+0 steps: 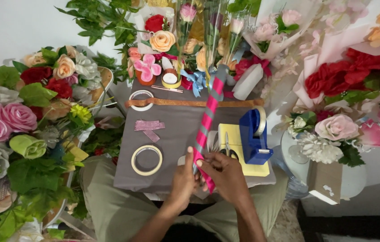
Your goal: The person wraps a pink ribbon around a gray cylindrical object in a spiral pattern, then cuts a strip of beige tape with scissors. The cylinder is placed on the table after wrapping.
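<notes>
Pink and grey striped wrapped stem (208, 117) lying as a long thin rod, long axis running from lower centre of the frame up and slightly right, far end pointing toward the cellophane-sleeved roses (212, 27) at upper centre. Near end pinched between both hands: left hand (183, 180) closed on its left side, right hand (227, 175) closed on its right, fingertips pressing the pink ribbon at the tip. Resting across a grey board (172, 148) on the lap, used as a bench. Blue tape dispenser (253, 136) just right of the stem, on a yellow pad (237, 148); scissors (228, 150) beside it, partly hidden behind the stem. Cream tape ring (146, 160) at centre left, white ring (141, 99) above it, brown glitter ribbon (190, 103) crossing the top. Small round tin (170, 79) holding a white roll. White vase (347, 179) at lower right under roses, half hidden by a brown tag (324, 181). Bouquets cut off at both frame edges.
</notes>
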